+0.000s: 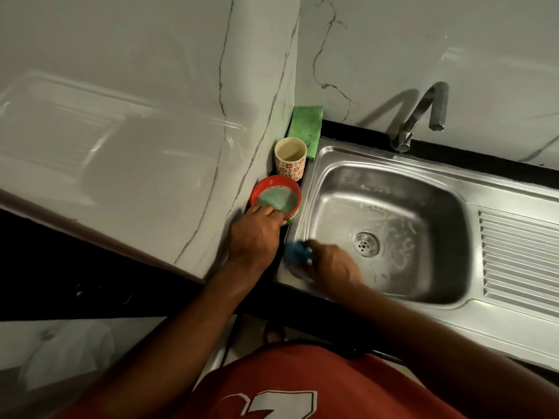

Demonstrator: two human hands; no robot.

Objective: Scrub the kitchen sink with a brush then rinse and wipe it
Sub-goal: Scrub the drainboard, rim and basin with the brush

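Red shirt cloth [302,385] fills the bottom edge, with a white printed shape that is cut off and cannot be read. Above it, the left hand [254,234] curls its fingers over the near rim of a red tub [257,189] holding pale green paste, which stands on the dark counter strip against the marble wall [151,146]. The right hand [332,263] grips a blue brush [298,252], blurred, pressed on the sink [393,189] at its near left corner, where soapy streaks show around the drain [366,243]. Behind the tub stands a cup [289,160] patterned with red flowers, no words on it, and a folded green cloth [305,125] leans in the corner. The tap [423,116] rises behind the basin; a ribbed draining board [520,255] lies to the right.
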